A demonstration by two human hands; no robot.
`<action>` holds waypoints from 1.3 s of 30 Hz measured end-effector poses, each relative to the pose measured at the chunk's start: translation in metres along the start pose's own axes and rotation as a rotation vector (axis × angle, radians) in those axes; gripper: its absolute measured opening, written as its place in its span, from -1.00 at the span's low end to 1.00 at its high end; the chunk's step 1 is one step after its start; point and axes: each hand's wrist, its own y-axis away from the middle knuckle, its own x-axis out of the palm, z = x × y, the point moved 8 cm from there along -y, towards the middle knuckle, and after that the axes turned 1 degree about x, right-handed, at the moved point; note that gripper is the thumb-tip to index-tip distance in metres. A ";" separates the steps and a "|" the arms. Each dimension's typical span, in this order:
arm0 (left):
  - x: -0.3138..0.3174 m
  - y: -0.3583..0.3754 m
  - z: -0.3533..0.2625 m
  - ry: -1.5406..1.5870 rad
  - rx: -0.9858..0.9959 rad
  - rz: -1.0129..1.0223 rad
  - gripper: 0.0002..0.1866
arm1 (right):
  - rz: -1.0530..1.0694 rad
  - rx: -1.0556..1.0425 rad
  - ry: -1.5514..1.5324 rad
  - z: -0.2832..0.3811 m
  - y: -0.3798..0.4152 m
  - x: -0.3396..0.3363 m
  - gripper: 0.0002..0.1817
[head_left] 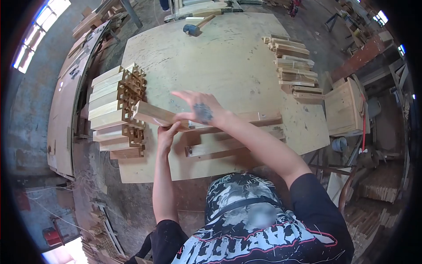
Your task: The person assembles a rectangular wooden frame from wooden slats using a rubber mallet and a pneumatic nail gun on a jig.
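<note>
Over the near half of the surface (pixel 215 57), the left hand (pixel 165 135) clasps a squared timber (pixel 152 113) from beneath; the right hand (pixel 203 108) spreads open across it, seemingly gripping nothing. Positioning, apparently; the next move calls for steadiness.

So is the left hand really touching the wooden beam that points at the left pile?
Touching. The head view shows the left hand right against the near edge of the wooden beam, with no gap.
</note>
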 end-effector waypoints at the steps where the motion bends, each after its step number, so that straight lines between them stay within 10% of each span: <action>1: -0.004 -0.003 0.008 0.046 -0.062 -0.025 -0.56 | 0.084 0.100 0.029 -0.030 0.021 0.011 -0.17; 8: -0.020 -0.026 0.042 0.095 -0.131 -0.043 -0.46 | 0.468 0.523 0.191 -0.135 0.148 0.061 -0.02; 13: -0.005 -0.014 0.026 -0.024 -0.125 -0.077 -0.49 | 0.418 0.449 0.263 -0.136 0.154 0.074 0.06; 18: 0.028 -0.001 -0.009 -0.281 0.400 0.024 -0.57 | 0.415 0.431 0.352 -0.134 0.156 0.078 0.09; 22: 0.057 0.015 -0.034 -0.774 0.347 -0.059 -0.75 | 0.396 0.412 0.376 -0.133 0.158 0.078 0.10; 39: 0.000 0.000 -0.032 -0.678 0.382 0.042 -0.71 | 0.093 0.193 -0.273 -0.036 0.033 0.068 -0.27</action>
